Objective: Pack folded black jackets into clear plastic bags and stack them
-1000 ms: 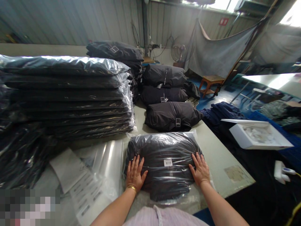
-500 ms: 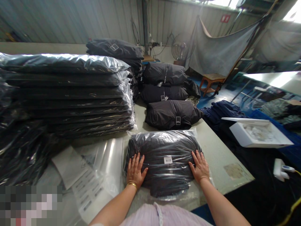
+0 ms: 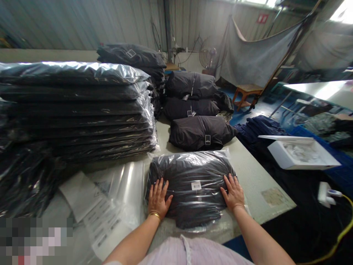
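Directly before me lies a folded black garment in a clear plastic bag [image 3: 190, 169], flat on the table [image 3: 256, 184]. A white barcode label [image 3: 196, 186] sits near its middle. My left hand [image 3: 159, 197] rests on the left side of the bag, fingers spread, palm down. On the opposite side my right hand [image 3: 234, 191] lies likewise, fingers stretched out and pressing on the plastic. Neither hand grasps anything. Just behind the bag is a folded black garment [image 3: 190, 132] with a square label, not bagged.
A tall stack of bagged black garments [image 3: 82, 106] stands at the left. Clear plastic bags [image 3: 125, 191] and a printed sheet [image 3: 103, 221] lie left of my hands. More folded garments [image 3: 190, 84] are behind. An open white box [image 3: 303, 154] stands at the right, near a yellow cord [image 3: 343, 235].
Both hands stay flat on the bagged garment in the same places. The whole view has shifted slightly; nothing else has visibly moved.
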Demonstrator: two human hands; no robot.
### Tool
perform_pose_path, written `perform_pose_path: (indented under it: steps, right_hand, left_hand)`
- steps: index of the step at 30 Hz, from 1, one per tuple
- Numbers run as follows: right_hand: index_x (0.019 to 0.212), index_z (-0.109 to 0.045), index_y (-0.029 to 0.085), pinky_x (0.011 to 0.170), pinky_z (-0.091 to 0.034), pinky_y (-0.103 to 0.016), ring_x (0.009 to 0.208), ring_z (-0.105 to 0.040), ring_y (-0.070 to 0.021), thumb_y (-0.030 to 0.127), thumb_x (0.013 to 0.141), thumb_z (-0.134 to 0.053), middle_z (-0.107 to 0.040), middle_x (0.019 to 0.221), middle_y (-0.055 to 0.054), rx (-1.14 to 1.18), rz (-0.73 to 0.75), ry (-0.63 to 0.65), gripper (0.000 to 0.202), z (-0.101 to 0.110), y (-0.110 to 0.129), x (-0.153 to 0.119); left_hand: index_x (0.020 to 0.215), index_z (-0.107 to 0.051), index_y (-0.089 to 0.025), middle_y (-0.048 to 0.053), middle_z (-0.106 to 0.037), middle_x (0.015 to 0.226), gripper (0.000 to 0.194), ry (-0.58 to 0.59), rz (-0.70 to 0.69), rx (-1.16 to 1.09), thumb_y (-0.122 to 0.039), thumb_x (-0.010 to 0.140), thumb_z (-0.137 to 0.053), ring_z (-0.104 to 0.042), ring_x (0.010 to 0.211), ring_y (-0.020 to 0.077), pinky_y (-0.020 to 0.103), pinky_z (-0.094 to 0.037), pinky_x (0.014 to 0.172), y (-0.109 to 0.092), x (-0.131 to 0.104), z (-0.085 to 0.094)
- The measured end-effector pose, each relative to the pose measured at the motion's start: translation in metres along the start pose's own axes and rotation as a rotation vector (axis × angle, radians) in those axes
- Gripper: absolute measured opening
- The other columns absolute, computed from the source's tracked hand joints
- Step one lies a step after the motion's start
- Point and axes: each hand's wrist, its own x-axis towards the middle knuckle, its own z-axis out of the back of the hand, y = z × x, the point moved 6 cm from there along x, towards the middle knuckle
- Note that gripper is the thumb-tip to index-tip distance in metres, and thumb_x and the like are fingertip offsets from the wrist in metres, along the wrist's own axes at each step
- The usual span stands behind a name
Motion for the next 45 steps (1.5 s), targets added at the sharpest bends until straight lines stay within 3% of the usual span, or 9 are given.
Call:
perform_pose_path:
  steps: [19,26,33,37,39,41,43,45]
  right_hand:
    - [0.151,-0.032,0.028,0.110,-0.029,-0.049,0.147,-0.014,-0.0291,0.051,0.095,-0.035,-0.023,0.160,-0.002,0.014,-0.028,0.028,0.061,0.000,0.001,0.002]
    - [0.153,-0.026,0.032,0.110,-0.029,-0.050,0.148,-0.007,-0.0281,0.052,0.096,-0.031,-0.013,0.162,0.002,-0.015,-0.060,0.130,0.061,-0.003,0.001,0.005]
    - [0.153,-0.017,0.039,0.112,-0.022,-0.057,0.148,-0.004,-0.0290,0.061,0.093,-0.029,-0.007,0.163,0.005,0.114,-0.112,0.308,0.065,-0.016,-0.009,0.018]
    - [0.150,-0.030,0.039,0.112,-0.023,-0.058,0.147,-0.013,-0.0282,0.058,0.095,-0.018,-0.021,0.160,0.003,0.350,-0.156,0.385,0.059,-0.022,-0.023,0.030]
    - [0.148,-0.037,0.031,0.114,-0.023,-0.053,0.146,-0.019,-0.0264,0.054,0.096,-0.011,-0.031,0.157,-0.002,0.485,-0.205,0.324,0.063,-0.021,-0.033,0.033]
    - [0.148,-0.038,0.022,0.116,-0.021,-0.050,0.146,-0.018,-0.0266,0.057,0.095,-0.010,-0.033,0.155,-0.007,0.571,-0.286,0.147,0.069,-0.014,-0.045,0.031]
    - [0.147,-0.038,0.015,0.117,-0.018,-0.049,0.147,-0.013,-0.0288,0.062,0.093,-0.013,-0.029,0.156,-0.012,0.581,-0.411,-0.070,0.076,-0.005,-0.060,0.024]
    - [0.144,-0.042,0.008,0.116,-0.018,-0.049,0.145,-0.017,-0.0313,0.063,0.092,-0.014,-0.030,0.154,-0.017,0.560,-0.522,-0.180,0.080,0.000,-0.070,0.017]
  left_hand:
    - [0.147,-0.041,-0.022,0.009,-0.033,0.156,0.062,0.023,0.013,0.004,-0.048,0.090,-0.047,-0.026,0.145,0.0284,0.050,-0.015,0.119,0.000,0.001,-0.001]
    - [0.147,-0.041,-0.022,0.010,-0.032,0.157,0.062,0.039,0.035,-0.004,-0.049,0.091,-0.046,-0.024,0.146,0.0280,0.050,-0.013,0.120,0.001,0.004,-0.002]
    - [0.148,-0.037,-0.024,0.008,-0.026,0.159,0.064,0.152,0.074,-0.069,-0.051,0.091,-0.044,-0.019,0.148,0.0269,0.051,-0.010,0.120,0.009,0.016,-0.009]
    - [0.151,-0.028,-0.027,0.007,-0.028,0.158,0.065,0.338,0.148,-0.250,-0.052,0.093,-0.038,-0.020,0.147,0.0252,0.054,-0.015,0.118,0.026,0.027,-0.014]
    - [0.152,-0.025,-0.028,0.006,-0.031,0.157,0.066,0.415,0.175,-0.334,-0.053,0.092,-0.038,-0.023,0.146,0.0247,0.055,-0.018,0.117,0.034,0.031,-0.012]
    - [0.151,-0.029,-0.028,0.007,-0.031,0.157,0.073,0.460,0.167,-0.363,-0.057,0.087,-0.047,-0.025,0.146,0.0268,0.055,-0.019,0.116,0.038,0.035,-0.006]
    - [0.147,-0.037,-0.027,0.009,-0.033,0.156,0.080,0.469,0.160,-0.349,-0.058,0.077,-0.060,-0.028,0.144,0.0300,0.056,-0.019,0.116,0.037,0.039,0.002]
    - [0.140,-0.047,-0.024,0.011,-0.042,0.151,0.075,0.425,0.222,-0.331,-0.054,0.073,-0.065,-0.035,0.140,0.0313,0.055,-0.023,0.114,0.034,0.047,0.010]
